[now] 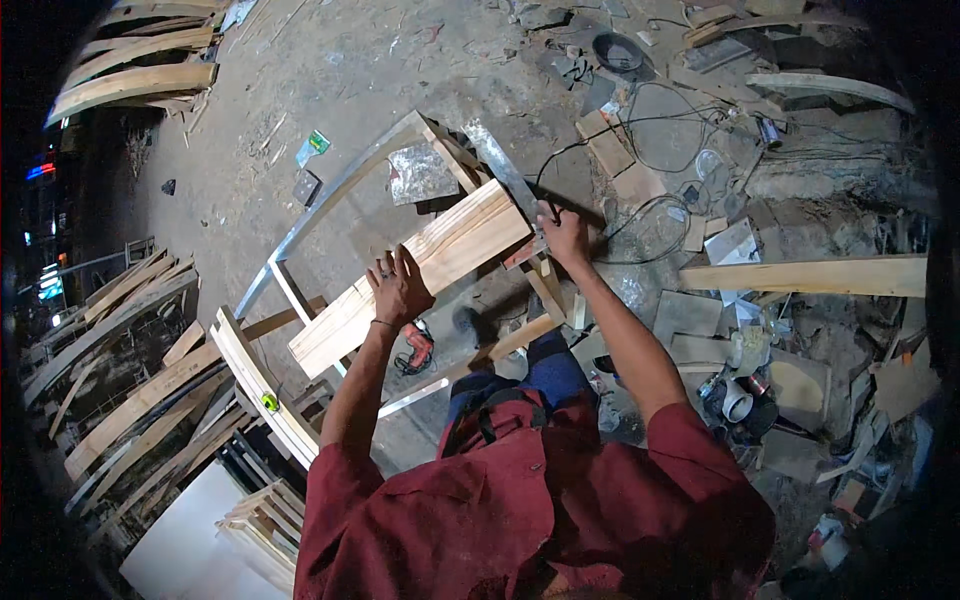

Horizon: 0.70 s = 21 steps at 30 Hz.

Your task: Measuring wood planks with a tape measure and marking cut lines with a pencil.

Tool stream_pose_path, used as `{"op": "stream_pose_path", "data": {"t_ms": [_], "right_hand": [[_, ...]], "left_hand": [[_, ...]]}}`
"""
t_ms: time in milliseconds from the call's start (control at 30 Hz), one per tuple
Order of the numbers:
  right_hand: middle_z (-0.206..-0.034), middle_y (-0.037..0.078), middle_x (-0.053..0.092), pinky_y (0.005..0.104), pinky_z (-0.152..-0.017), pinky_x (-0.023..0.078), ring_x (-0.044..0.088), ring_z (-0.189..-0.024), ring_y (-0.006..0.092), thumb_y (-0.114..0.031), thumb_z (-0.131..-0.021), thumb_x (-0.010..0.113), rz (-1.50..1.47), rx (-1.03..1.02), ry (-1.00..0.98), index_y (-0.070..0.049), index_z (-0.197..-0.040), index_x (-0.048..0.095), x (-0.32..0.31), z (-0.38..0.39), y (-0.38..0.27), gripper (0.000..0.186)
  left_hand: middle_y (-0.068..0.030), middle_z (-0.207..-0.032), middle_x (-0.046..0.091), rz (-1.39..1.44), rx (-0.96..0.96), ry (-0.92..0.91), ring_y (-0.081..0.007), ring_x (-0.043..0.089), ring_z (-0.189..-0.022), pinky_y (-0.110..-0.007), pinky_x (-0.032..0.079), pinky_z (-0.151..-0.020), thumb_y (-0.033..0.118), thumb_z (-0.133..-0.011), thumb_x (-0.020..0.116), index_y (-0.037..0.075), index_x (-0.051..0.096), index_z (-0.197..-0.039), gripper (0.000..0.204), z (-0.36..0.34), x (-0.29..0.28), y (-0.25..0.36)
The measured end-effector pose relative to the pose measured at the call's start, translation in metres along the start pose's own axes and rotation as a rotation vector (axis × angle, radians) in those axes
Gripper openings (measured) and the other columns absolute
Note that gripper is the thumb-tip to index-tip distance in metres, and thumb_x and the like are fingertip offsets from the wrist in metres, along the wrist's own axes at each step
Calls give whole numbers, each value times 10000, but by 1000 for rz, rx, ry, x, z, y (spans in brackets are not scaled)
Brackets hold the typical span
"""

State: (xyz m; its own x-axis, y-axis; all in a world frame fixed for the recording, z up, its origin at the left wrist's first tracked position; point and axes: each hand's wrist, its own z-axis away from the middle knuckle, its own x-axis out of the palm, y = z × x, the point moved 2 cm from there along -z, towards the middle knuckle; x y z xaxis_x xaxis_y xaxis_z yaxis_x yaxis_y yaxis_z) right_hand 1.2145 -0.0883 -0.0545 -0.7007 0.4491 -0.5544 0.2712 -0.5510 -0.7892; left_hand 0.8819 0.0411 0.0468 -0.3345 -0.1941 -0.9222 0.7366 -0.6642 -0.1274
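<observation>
My left hand [398,287] lies with spread fingers on a long pale wooden board [458,237], which lies diagonally across a wooden frame with long metal-faced strips [351,169]. At the board's right end my right hand [563,236] is closed on a dark object that I cannot make out, beside a small reddish piece [522,255]. A red power tool [418,350] is on the floor below the board.
Stacked curved timbers [135,84] line the left side. A yellow tape measure [269,401] rests on a pale strip at lower left. A long plank [800,276], looped cables [640,195], a dark bowl [617,52] and scattered offcuts occupy the right.
</observation>
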Motion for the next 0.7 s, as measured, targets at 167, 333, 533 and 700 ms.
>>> {"op": "stream_pose_path", "data": {"t_ms": [167, 333, 533, 700], "right_hand": [[-917, 266, 696, 498, -748, 522, 682, -882, 441, -297, -867, 752, -76, -62, 27, 0, -1045, 716, -8, 6, -12, 348], [-939, 262, 704, 470, -739, 524, 687, -861, 430, -233, -897, 716, 15, 1, -19, -16, -1160, 714, -27, 18, -50, 341], [-960, 243, 718, 460, -751, 530, 696, -885, 416, -206, -901, 702, -1, -26, 33, -24, -1159, 718, -30, 24, -62, 316], [-953, 217, 735, 409, -750, 531, 712, -846, 342, -171, -895, 714, 19, -79, 6, -6, -1180, 712, -11, 19, -57, 330]], "left_hand": [[-323, -1547, 311, -7, 5, 7, -555, 324, -1400, -736, 252, -1095, 349, -764, 703, -99, 262, -1537, 997, -4, 5, 3], [-336, -1511, 337, 10, 23, 35, -549, 332, -1373, -750, 245, -1074, 288, -789, 642, -116, 287, -1513, 902, 0, -2, 4], [-342, -1479, 365, 27, 41, 79, -525, 340, -1350, -732, 264, -1047, 244, -805, 592, -127, 305, -1496, 835, 2, 0, 2], [-302, -1505, 367, -5, -13, 50, -491, 351, -1354, -695, 290, -1035, 327, -811, 676, -88, 293, -1521, 907, 19, -9, -12]]}}
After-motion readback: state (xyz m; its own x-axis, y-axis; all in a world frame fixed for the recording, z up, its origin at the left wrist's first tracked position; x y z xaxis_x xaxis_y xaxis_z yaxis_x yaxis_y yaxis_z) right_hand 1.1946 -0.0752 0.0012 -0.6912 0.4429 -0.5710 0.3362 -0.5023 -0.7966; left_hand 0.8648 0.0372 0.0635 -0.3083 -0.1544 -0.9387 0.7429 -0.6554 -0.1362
